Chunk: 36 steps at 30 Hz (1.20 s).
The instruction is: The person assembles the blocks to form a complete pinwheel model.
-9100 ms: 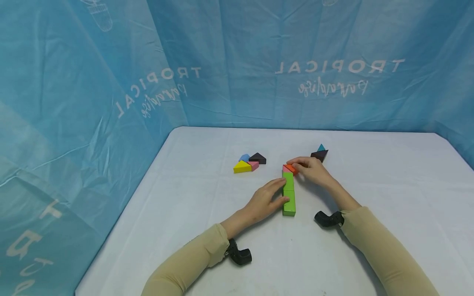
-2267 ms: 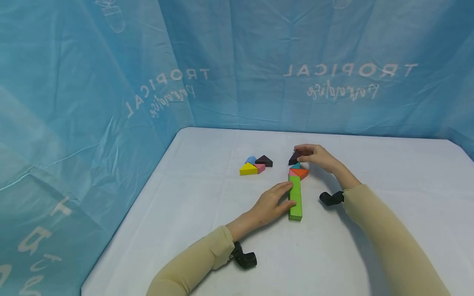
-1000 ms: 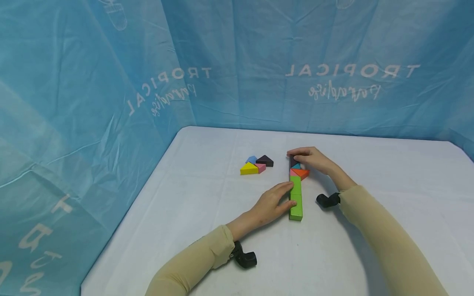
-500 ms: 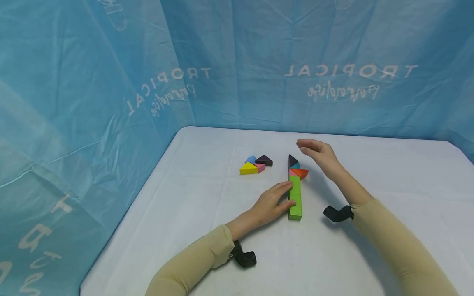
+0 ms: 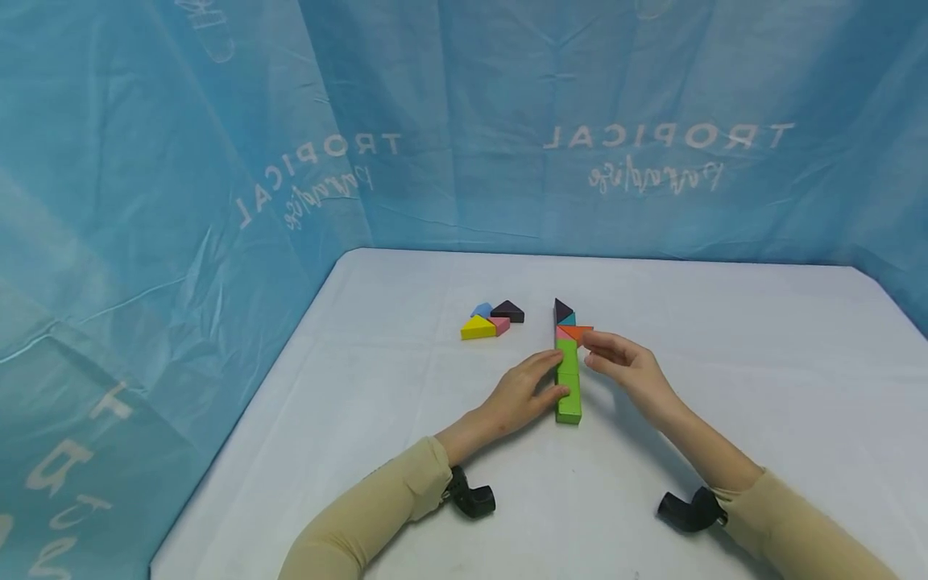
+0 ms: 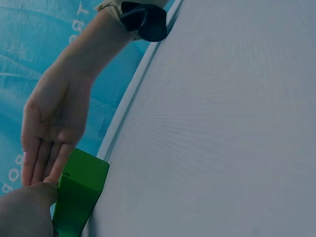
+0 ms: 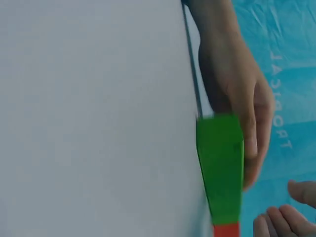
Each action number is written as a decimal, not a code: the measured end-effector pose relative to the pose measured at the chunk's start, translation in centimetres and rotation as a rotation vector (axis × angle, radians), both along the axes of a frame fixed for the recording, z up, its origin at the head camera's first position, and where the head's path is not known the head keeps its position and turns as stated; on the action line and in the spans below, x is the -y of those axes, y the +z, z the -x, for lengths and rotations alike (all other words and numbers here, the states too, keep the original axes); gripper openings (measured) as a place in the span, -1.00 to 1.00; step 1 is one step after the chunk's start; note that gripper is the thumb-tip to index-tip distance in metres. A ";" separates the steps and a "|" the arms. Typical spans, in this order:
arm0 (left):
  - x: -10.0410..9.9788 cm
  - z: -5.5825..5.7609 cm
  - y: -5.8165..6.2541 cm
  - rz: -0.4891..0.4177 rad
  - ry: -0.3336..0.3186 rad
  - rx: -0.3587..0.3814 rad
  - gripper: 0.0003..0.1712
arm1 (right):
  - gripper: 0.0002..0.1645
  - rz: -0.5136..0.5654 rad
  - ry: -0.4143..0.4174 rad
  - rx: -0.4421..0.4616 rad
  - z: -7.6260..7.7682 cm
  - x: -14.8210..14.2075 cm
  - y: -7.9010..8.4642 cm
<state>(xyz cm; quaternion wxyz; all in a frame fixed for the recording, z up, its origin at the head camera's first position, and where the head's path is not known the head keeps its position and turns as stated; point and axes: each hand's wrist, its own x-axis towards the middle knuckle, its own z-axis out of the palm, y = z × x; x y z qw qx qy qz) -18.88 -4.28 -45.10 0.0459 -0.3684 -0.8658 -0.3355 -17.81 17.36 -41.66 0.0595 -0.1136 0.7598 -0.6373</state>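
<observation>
Two green blocks [image 5: 569, 385] lie end to end in a row on the table. My left hand [image 5: 518, 396] rests against their left side, fingers extended, thumb over the nearer block. Beyond them the row continues with a small pink piece [image 5: 561, 333], an orange triangle block [image 5: 576, 332] jutting right, a teal triangle [image 5: 569, 320] and a black triangle block [image 5: 561, 309] at the far tip. My right hand [image 5: 629, 372] hovers just right of the row, thumb and fingers apart and holding nothing, fingertips close to the orange triangle. The right wrist view shows the green block [image 7: 219, 168] beside the left thumb.
Left of the row's far end sits a cluster of a yellow triangle [image 5: 478, 327], a pink piece [image 5: 500, 325], a blue piece [image 5: 482, 309] and a black triangle [image 5: 509, 312]. A blue printed curtain [image 5: 464, 121] hangs behind and left of the white table [image 5: 689, 314].
After the teal and orange pieces joined the row, the right hand set the black triangle at its far end, let go, lifted away and came back nearer. The left hand stayed on the green blocks.
</observation>
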 end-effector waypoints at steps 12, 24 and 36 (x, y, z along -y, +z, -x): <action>-0.2 0.4 -0.1 -0.011 -0.016 -0.031 -0.35 | -0.44 -0.113 0.001 -0.170 -0.8 0.5 -3.3; 2.0 3.0 2.8 -0.082 0.084 -0.093 -0.36 | -0.46 -0.149 -0.012 -0.214 -0.5 0.8 -3.6; 10.0 12.1 3.3 -0.401 0.178 0.322 -0.59 | -0.46 -0.167 -0.008 -0.206 -0.9 0.4 -3.7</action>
